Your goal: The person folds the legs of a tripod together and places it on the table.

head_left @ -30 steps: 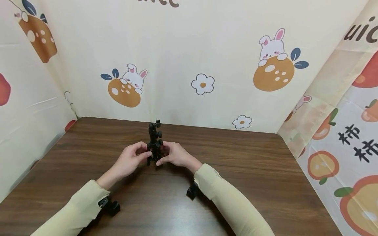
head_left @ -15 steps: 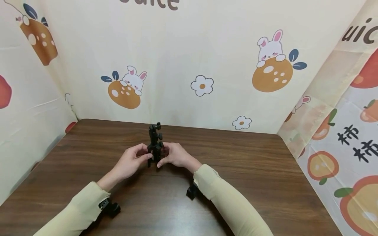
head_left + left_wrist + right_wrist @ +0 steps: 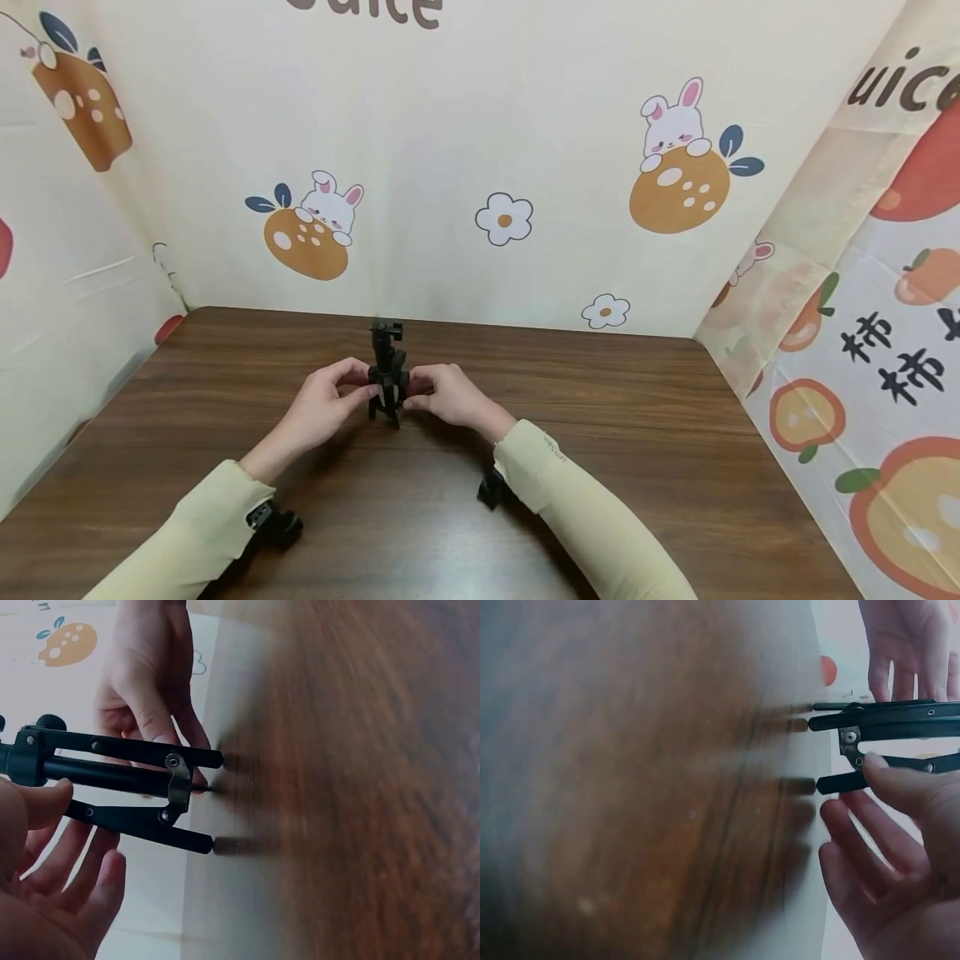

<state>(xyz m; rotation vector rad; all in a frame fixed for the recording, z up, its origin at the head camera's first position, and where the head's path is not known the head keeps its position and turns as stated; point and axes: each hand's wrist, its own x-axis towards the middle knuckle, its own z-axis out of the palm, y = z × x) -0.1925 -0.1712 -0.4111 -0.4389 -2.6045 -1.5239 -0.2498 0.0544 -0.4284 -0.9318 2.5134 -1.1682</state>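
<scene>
A small black tripod [image 3: 387,354] stands upright on the wooden table, its legs drawn in close to the centre column. My left hand [image 3: 321,404] is at its left side; in the left wrist view, the thumb and fingers pinch one leg [image 3: 142,823] near its upper part. From the other side my right hand [image 3: 453,398] holds the tripod low down. In the right wrist view its thumb lies on a leg [image 3: 841,782], with fingers curled beneath. Metal braces [image 3: 178,784] join the legs to the column. The feet touch or nearly touch the tabletop.
The brown wooden table [image 3: 600,450] ends at a cream printed curtain [image 3: 435,125] just behind the tripod. More printed cloth hangs at the left and right sides. Black wrist cameras [image 3: 276,525] are strapped under both sleeves.
The tripod has turned about its upright axis, so the knobs once seen on its right no longer show there. My right thumb has shifted slightly up. The head view has moved a little.
</scene>
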